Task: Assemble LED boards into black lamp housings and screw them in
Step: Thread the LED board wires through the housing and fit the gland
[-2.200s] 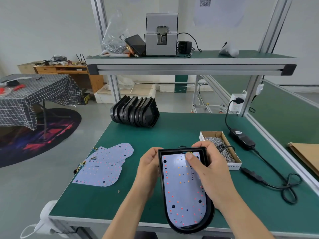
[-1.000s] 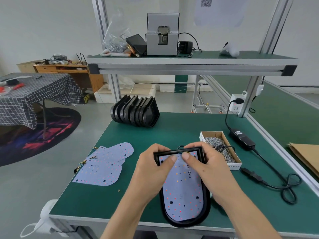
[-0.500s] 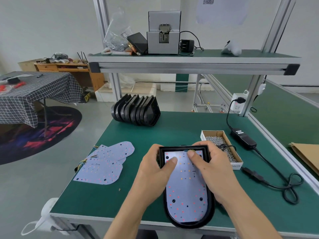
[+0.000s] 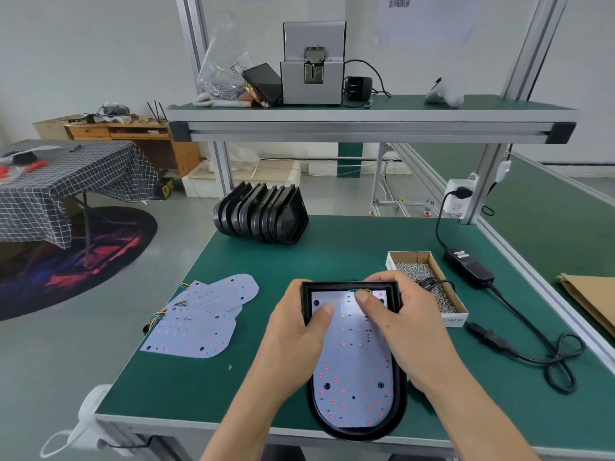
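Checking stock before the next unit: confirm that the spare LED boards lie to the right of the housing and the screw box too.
Half wrong. In the head view the spare LED boards lie on the table to the left of the housing, beyond the left hand. Only the screw box sits to the right, behind the right hand.

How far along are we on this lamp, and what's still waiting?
Done: an LED board lies inside the black housing. In hand: left hand and right hand grip the housing, thumbs pressing the board's top end. Left: no screws visible in it; screw box, spare boards and empty housings wait.
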The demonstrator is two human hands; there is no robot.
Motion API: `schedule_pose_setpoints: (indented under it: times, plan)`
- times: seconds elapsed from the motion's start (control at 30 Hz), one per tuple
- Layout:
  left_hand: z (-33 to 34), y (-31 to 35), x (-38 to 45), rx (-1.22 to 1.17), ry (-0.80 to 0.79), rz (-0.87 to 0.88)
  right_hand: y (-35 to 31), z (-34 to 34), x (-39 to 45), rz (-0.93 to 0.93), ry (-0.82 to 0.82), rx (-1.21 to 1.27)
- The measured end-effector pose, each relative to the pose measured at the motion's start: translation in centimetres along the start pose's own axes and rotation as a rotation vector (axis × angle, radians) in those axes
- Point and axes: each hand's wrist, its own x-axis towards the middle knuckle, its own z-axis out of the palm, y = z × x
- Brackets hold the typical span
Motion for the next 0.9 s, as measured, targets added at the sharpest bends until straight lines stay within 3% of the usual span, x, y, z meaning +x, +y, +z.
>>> schedule_pose_setpoints:
  times: [0.4, 0.53, 0.7, 0.77, 0.9]
  plan:
    - [1.4, 0.7, 0.0, 0.011, 0.116, 0.009, 0.9, -0.7, -0.2, 0.127, 0.009, 0.123]
    - [1.5, 0.5, 0.2, -0.019, 0.131, -0.005, 1.6, -0.2, -0.3, 0.233, -0.099, 0.270]
    - [1.8, -0.1, 0.0, -0.072, 0.172, -0.042, 2.0, 0.0, -0.3, 0.213, -0.140, 0.218]
    - [1.5, -0.2, 0.2, -0.078, 0.132, -0.017, 2.4, 0.0, -0.3, 0.191, -0.147, 0.214]
    - [-0.6, -0.2, 0.7, -0.277, -0.145, 0.045, 2.9, -0.5, -0.2, 0.174, -0.070, 0.360]
